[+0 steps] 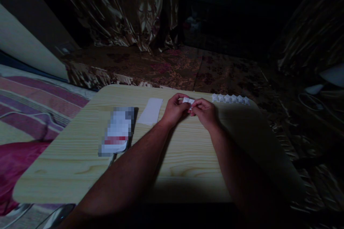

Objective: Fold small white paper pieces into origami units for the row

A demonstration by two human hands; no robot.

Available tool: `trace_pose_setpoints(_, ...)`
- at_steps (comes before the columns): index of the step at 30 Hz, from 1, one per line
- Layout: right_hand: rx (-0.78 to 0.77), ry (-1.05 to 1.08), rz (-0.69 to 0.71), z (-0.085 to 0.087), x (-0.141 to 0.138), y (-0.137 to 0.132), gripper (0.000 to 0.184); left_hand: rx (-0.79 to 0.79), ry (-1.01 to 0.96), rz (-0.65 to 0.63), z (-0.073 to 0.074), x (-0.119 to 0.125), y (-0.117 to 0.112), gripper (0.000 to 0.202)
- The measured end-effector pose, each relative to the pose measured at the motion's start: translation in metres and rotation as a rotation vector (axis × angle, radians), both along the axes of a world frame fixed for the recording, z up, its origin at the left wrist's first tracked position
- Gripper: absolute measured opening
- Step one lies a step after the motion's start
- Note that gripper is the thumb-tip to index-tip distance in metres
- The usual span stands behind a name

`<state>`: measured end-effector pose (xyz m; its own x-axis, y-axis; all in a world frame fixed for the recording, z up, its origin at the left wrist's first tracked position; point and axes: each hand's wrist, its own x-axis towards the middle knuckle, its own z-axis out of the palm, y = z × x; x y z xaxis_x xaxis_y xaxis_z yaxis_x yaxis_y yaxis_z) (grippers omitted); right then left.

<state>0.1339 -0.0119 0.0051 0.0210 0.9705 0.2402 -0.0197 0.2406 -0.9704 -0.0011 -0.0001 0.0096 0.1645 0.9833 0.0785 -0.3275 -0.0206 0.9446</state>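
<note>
Both hands meet over the far middle of a light wooden table [80, 164]. My left hand [174, 109] and my right hand [205, 112] pinch a small folded white paper piece [188, 102] between their fingertips. A row of several small folded white paper shapes [230, 98] lies along the table's far edge, just right of my right hand. A blank white paper strip [151, 111] lies flat on the table to the left of my left hand.
A blurred white and red packet [118, 132] lies on the table's left half. A striped pink cloth [32, 100] covers the floor at left. Brown patterned fabric and curtains [120, 10] fill the dark background. White cables [311, 102] lie at right.
</note>
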Motion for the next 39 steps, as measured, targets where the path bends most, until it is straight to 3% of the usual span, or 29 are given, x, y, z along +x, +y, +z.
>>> trace_pose_setpoints(8, -0.033, 0.007, 0.006, 0.005, -0.001, -0.003, 0.005, -0.023, 0.002, 0.034, 0.001, 0.002, -0.001, 0.038)
trace_pose_setpoints(13, -0.059, 0.058, 0.022, 0.009, 0.000, -0.005, 0.015, 0.039, -0.001, 0.068, 0.001, 0.001, 0.000, 0.042)
trace_pose_setpoints(21, -0.103, 0.031, 0.002, 0.003, -0.002, -0.001, 0.018, 0.097, 0.010, 0.151, -0.004, 0.003, 0.002, 0.033)
trace_pose_setpoints(30, -0.108, 0.018, -0.036, -0.002, 0.001, 0.003, 0.014, 0.156, 0.041, 0.142, -0.005, 0.003, 0.001, 0.032)
trace_pose_setpoints(39, -0.127, -0.030, -0.064, -0.004, 0.003, 0.005, 0.024, 0.343, 0.218, 0.224, -0.005, 0.004, -0.002, 0.024)
